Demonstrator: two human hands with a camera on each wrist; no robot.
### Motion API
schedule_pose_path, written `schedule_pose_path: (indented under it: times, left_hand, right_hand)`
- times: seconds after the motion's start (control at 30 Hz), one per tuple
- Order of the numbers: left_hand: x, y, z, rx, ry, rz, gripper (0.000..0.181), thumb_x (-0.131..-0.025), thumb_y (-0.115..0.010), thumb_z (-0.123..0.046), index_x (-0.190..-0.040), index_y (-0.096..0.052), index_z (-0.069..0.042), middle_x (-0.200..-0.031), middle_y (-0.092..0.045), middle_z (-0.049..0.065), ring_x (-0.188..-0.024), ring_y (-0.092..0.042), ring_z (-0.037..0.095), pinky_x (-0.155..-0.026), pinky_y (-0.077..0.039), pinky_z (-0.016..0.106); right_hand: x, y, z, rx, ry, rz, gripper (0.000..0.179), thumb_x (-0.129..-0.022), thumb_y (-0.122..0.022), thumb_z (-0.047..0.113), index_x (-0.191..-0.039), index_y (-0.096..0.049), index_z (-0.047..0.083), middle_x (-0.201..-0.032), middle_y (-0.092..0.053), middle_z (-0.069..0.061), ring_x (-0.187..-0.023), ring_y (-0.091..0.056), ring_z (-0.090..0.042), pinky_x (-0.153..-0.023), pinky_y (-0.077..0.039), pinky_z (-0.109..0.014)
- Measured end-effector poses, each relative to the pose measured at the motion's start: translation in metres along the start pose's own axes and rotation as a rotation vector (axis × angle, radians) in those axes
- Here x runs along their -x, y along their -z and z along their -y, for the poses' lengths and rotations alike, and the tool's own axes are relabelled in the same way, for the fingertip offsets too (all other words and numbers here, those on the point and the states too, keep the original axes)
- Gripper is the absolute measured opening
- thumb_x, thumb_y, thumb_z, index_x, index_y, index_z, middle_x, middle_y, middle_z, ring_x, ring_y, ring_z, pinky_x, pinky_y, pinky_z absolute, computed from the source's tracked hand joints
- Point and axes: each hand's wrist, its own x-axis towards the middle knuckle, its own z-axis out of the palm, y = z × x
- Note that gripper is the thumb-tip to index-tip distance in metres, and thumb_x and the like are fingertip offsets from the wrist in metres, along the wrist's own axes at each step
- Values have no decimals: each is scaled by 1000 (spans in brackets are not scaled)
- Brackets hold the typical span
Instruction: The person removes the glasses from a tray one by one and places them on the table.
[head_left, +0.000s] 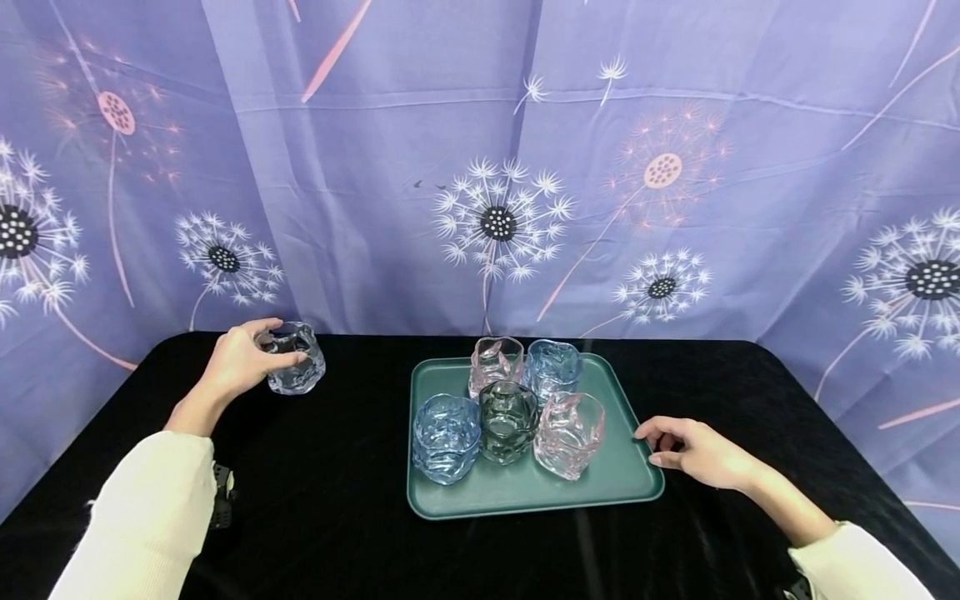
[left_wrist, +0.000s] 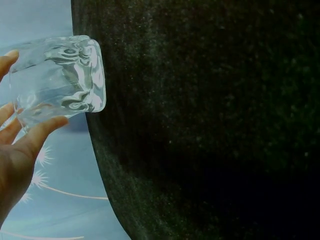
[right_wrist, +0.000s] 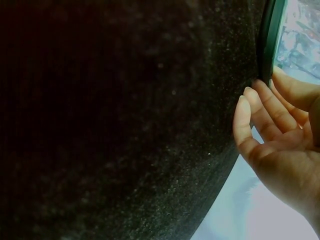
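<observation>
My left hand [head_left: 243, 362] grips a clear glass tumbler [head_left: 307, 371] near the back left of the table. The tumbler [left_wrist: 60, 80] looks tilted in the left wrist view, with fingers and thumb at its sides; whether its base touches the cloth is unclear. My right hand [head_left: 701, 450] is at the right edge of a green tray [head_left: 480, 500], fingers loosely bent, with index fingertip and thumb touching its rim. On the tray stand two blue glasses [head_left: 446, 442], two pink glasses [head_left: 570, 437] and a dark grey glass [head_left: 510, 425].
A black cloth [head_left: 330, 500] covers the table. Behind it hangs a purple curtain [head_left: 390, 150] with a dandelion print, close to the table's back edge. The tray's glasses stand close together in two rows.
</observation>
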Motion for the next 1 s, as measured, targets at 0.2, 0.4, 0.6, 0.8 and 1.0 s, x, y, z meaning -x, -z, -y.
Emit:
schedule_pose_path:
  times: [0.2, 0.4, 0.6, 0.8, 1.0]
  left_hand:
    - [2, 1, 0, 15, 0, 18, 78, -77, -72, -38, -130, -41, 10, -117, -48, 36, -110, -43, 48, -87, -38, 55]
    - [3, 3, 2, 23, -7, 53, 78, -77, -71, -40, -133, -40, 6, -120, -46, 36, -112, -41, 47, -88, -36, 56]
    - [4, 6, 2, 32, -12, 84, 78, -78, -70, -42, -135, -39, 2, -123, -43, 33, -111, -40, 46, -87, -35, 57]
    - [6, 10, 0, 36, -31, 81, 77, -76, -71, -43, -133, -43, 1, -138, -33, 27, -126, -25, 46, -94, -25, 61]
    - [8, 13, -6, 1, -140, -93, 64, -74, -75, -35, -122, -54, 3, -131, -43, 25, -119, -37, 44, -92, -31, 57]
  right_hand:
    - [1, 1, -1, 6, -10, 1, 23, -86, -62, 9, -107, -58, 1, -83, -55, -7, -70, -49, -8, -57, -44, -25]
    - [1, 0, -2, 14, -4, -7, 22, -86, -62, 9, -106, -58, 1, -82, -55, -6, -70, -49, -7, -57, -44, -24]
    - [1, 0, -2, 11, -15, -6, 22, -86, -62, 9, -107, -58, 1, -82, -54, -4, -69, -49, -7, -57, -44, -25]
    - [1, 0, -2, 14, -13, -8, 23, -86, -62, 10, -107, -58, 1, -82, -55, -7, -70, -50, -7, -58, -44, -24]
    - [1, 0, -1, 16, -8, -11, 22, -86, -62, 9, -106, -58, 1, -83, -55, -9, -71, -50, -7, -58, -44, -25]
